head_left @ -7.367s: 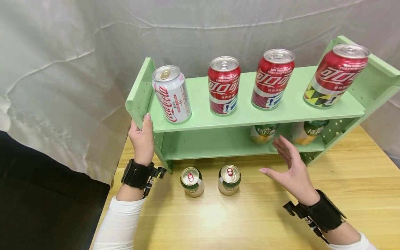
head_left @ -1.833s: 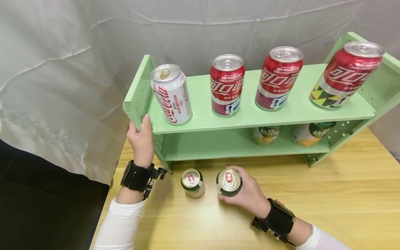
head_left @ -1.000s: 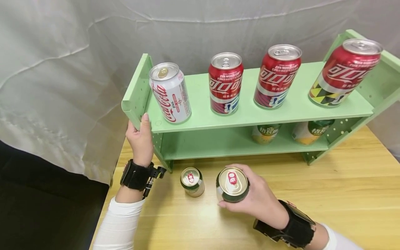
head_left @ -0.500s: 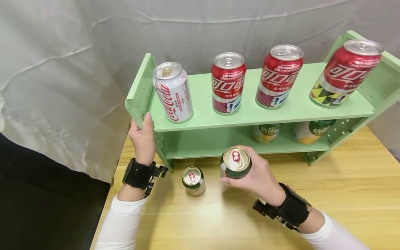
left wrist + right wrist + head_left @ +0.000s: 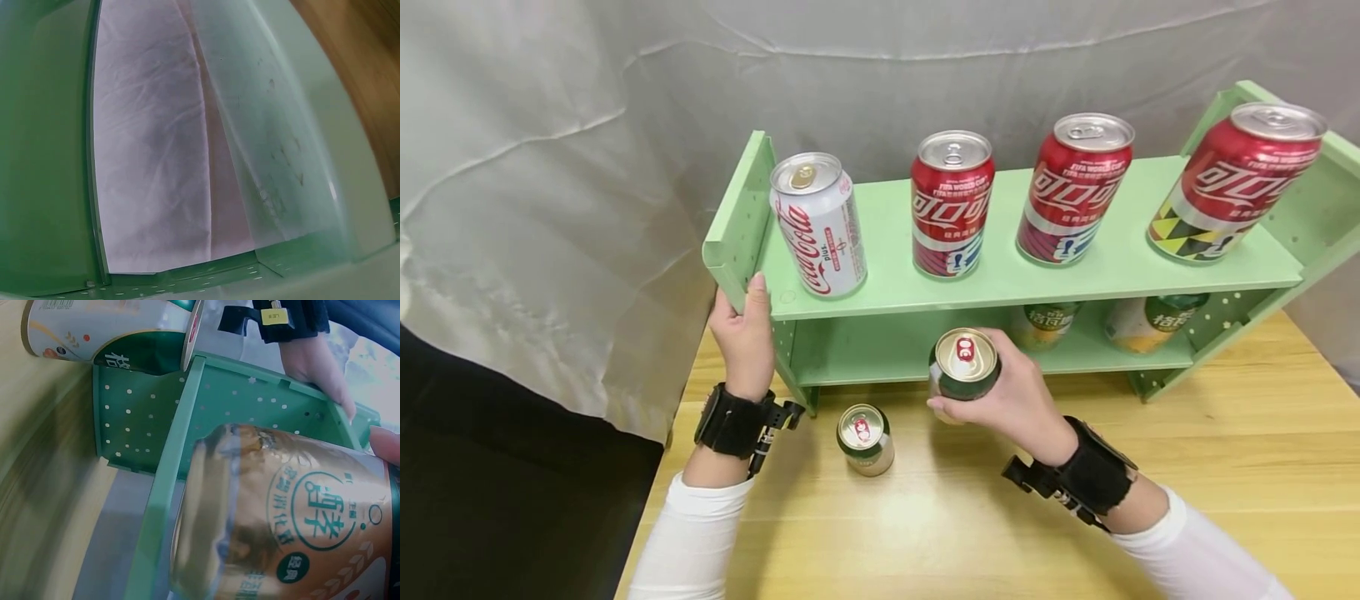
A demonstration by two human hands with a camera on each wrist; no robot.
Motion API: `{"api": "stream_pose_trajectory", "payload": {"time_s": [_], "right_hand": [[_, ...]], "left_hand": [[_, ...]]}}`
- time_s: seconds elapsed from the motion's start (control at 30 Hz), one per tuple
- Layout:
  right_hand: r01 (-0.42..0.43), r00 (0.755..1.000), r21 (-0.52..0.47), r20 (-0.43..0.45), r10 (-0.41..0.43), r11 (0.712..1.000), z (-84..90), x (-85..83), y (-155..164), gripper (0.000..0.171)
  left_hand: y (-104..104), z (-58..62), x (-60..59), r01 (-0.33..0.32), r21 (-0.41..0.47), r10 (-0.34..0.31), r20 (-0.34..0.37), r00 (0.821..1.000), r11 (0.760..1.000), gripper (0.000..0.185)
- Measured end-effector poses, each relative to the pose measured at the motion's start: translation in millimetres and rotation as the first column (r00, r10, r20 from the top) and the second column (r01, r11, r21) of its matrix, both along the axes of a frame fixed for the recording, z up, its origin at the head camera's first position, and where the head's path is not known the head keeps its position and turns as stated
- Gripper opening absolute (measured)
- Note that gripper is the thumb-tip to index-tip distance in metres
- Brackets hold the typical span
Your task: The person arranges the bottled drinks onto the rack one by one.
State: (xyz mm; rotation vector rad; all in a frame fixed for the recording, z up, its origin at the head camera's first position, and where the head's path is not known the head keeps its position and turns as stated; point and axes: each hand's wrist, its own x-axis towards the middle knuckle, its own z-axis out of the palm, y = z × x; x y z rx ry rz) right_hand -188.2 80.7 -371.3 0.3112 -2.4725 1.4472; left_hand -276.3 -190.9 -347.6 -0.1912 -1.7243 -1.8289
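My right hand (image 5: 1018,400) grips a green-and-gold drink can (image 5: 966,379), thumb on its near side. It is held upright off the table, just in front of the green shelf's lower board (image 5: 865,346); the right wrist view shows its gold lower part (image 5: 300,506) close up. At the shelf's left end, my left hand (image 5: 743,346) holds the front edge of the side panel (image 5: 737,221), thumb in front and the other fingers mostly hidden. A matching can (image 5: 867,442) stands on the table between the hands. Neither hand shows in the left wrist view, only green panels.
On the upper board (image 5: 880,292) stand a white Coca-Cola can (image 5: 820,233) and several red cans (image 5: 952,208). Two green-topped cans, one (image 5: 1047,323) partly behind my right hand and another (image 5: 1157,321), stand at the lower board's right. A grey cloth (image 5: 925,83) hangs behind.
My right hand, earlier open by the lower right cans, has taken hold of the table's right-hand can, lifted it and brought it toward the lower board. The left hand stays on the panel.
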Motion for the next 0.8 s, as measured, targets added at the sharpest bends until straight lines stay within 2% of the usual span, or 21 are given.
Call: {"api": "stream_pose_trajectory", "payload": {"time_s": [0.53,0.8], "right_hand": [[0.025,0.999,0.043,-0.039,-0.024,0.999,-5.4,-20.7,-6.1,0.073],[0.011,1.000,0.039,0.002,-0.011,0.999,-5.2,-31.0,-7.3,0.072]], "left_hand": [[0.9,-0.5,1.0,0.013,0.018,-0.013,-0.008,1.000,1.000,0.038],[-0.5,-1.5,-0.2,0.021,0.014,-0.020,-0.027,0.999,1.000,0.039]]}}
